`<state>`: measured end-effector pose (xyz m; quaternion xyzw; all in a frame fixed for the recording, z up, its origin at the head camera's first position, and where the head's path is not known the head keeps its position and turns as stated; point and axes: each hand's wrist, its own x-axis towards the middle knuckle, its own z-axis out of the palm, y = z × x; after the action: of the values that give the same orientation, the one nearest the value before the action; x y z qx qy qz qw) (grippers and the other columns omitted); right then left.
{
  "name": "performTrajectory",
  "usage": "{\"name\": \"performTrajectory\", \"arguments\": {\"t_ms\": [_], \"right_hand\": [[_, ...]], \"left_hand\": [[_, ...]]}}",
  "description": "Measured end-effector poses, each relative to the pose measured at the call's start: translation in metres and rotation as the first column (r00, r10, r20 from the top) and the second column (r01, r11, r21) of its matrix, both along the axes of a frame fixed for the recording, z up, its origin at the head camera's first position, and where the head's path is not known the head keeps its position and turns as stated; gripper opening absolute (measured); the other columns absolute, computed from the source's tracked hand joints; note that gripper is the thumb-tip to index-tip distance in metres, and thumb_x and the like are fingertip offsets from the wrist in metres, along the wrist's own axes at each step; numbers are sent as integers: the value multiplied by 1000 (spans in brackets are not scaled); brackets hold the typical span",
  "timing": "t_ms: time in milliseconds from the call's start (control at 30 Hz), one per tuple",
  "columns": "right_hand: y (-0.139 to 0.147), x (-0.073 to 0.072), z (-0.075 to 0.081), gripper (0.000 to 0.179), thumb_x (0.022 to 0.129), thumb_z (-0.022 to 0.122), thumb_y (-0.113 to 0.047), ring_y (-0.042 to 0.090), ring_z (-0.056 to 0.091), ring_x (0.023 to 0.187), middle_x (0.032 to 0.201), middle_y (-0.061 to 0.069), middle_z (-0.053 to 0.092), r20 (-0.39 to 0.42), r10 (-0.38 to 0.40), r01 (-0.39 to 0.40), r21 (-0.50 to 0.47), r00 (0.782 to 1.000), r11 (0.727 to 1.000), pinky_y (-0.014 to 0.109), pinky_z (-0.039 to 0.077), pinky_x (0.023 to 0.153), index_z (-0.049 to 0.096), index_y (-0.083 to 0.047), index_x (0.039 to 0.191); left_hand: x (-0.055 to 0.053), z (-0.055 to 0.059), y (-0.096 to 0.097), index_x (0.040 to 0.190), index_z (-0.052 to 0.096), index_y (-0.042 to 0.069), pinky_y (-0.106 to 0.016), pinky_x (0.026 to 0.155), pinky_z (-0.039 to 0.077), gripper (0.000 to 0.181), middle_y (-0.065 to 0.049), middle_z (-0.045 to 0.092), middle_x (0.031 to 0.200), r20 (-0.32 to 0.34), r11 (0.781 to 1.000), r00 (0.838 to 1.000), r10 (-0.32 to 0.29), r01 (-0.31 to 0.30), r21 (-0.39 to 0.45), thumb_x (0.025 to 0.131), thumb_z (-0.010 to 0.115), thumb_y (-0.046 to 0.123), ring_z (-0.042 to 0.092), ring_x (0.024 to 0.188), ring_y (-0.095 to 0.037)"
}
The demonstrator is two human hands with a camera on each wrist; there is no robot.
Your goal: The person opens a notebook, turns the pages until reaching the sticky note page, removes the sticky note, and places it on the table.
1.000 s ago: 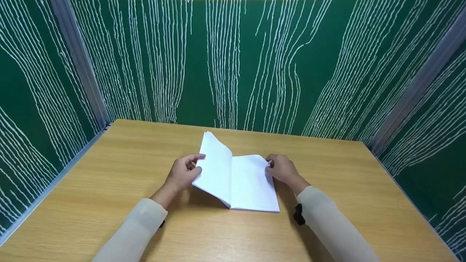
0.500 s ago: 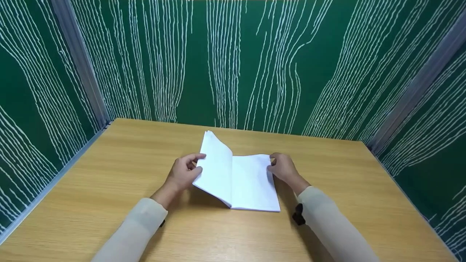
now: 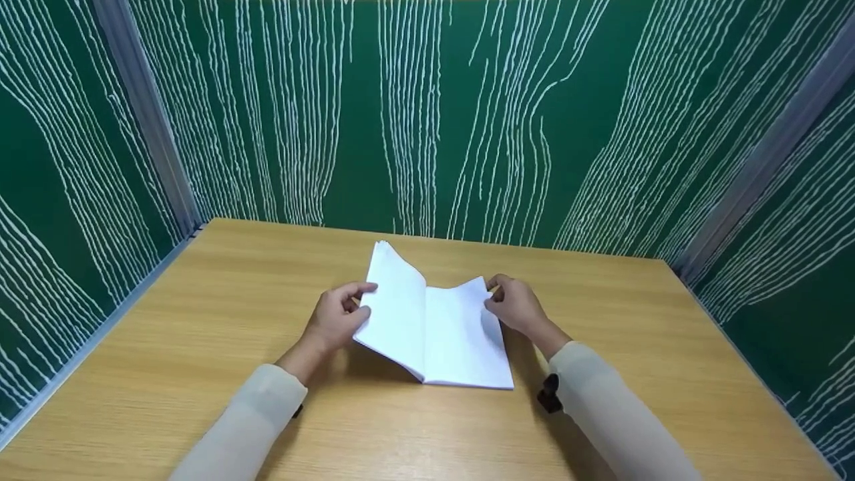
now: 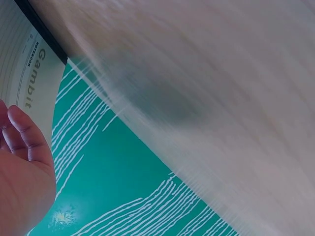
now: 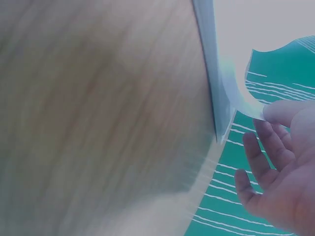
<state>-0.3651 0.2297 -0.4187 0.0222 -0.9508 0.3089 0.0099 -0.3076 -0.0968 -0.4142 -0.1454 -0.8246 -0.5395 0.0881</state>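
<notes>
An open notebook (image 3: 457, 347) with white pages lies in the middle of the table in the head view. My left hand (image 3: 334, 317) holds its left half raised at a slant, thumb on the pages and fingers around the edge. The left wrist view shows the printed cover (image 4: 19, 64), reading "NOTEBOOK" and "Gambit", beside that hand. At the upper right corner, my right hand (image 3: 520, 307) pinches a page (image 3: 475, 288) that curls up off the stack. In the right wrist view the curled page (image 5: 230, 83) stands apart from the rest, its corner at the thumb.
The wooden table (image 3: 220, 300) extends around the notebook on all sides. Green panels (image 3: 361, 133) with white wavy lines stand behind and beside it, joined by grey posts (image 3: 143, 100). A small dark object (image 3: 550, 394) sits at the right wrist.
The notebook page's upper right corner has risen and curled leftward in my right hand, which has shifted slightly up. My left hand and the raised left half stay in place.
</notes>
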Motion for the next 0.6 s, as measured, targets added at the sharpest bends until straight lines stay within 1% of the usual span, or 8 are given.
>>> {"name": "performTrajectory", "arguments": {"t_ms": [167,233,400,467,600], "right_hand": [[-5,4,4,22,78,61,-19,20,53,74,84,2,56,-7,36,-36,14,999,999,26,46,59,56,-21,100],[-7,6,5,22,79,61,-21,20,53,74,84,1,56,-14,55,-55,24,998,998,26,46,58,57,-22,100],[-11,9,5,23,79,60,-23,18,53,74,86,-2,58,-79,138,-133,62,987,989,26,45,57,58,-20,102],[-12,10,4,23,80,59,-24,17,52,74,87,-3,58,-99,162,-156,64,982,986,26,45,58,58,-20,102],[-14,12,5,20,81,57,-24,16,52,76,89,-5,58,-116,182,-178,45,976,983,26,45,60,59,-20,100]], "left_hand": [[-1,0,0,111,60,17,-24,56,41,33,-3,55,94,25,1000,1000,-1,1,2,79,56,10,48,72,-19],[-1,0,0,111,60,17,-24,56,40,33,-3,55,94,25,1000,1000,-2,2,0,79,56,10,48,72,-19],[-1,-1,0,108,61,19,-23,54,39,32,0,57,91,-23,1000,1000,-5,5,-2,78,54,9,48,67,-20],[0,-1,0,107,62,19,-23,53,39,32,0,58,90,-40,1000,999,-7,7,-3,77,54,9,49,65,-20],[1,0,0,107,61,20,-24,53,40,32,2,57,89,-36,1000,999,-5,4,-5,77,54,12,49,66,-21]]}}
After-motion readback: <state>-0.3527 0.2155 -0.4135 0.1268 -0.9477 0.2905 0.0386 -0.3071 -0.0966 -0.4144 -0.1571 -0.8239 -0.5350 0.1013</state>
